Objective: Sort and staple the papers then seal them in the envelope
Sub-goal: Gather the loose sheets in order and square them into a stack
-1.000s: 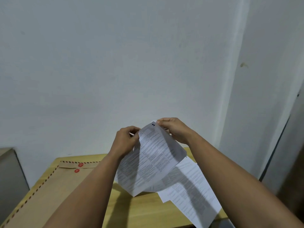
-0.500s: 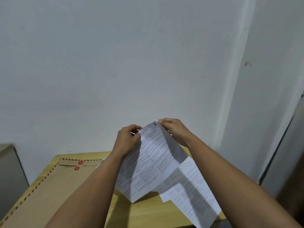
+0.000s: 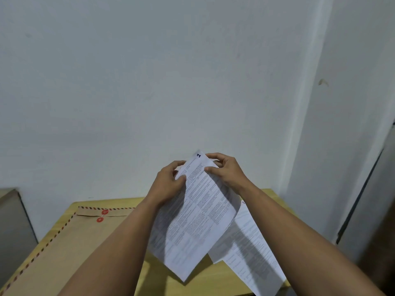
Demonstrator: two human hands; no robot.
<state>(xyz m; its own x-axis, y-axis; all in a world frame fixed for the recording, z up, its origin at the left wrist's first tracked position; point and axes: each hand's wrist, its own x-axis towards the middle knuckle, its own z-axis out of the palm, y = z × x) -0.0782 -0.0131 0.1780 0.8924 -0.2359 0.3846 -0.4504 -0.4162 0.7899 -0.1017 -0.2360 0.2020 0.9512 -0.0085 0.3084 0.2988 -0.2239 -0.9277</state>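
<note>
both hands, left hand (image 3: 168, 180) and right hand (image 3: 224, 170), are pinching the top corner of the held sheets (image 3: 198, 218), which hang long-axis down over the table (image 3: 213, 276), envelope (image 3: 64, 248) lying flat nearer the left hand

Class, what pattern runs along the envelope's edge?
Red and dark diagonal stripes edge the brown envelope, clearest in the head view.

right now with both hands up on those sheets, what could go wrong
Both hands, left hand and right hand, pinch only the top corner of the held sheets, so the hanging stack could fan out or slip out of order. The loose sheets on the table overhang its right edge and might slide off.
</note>
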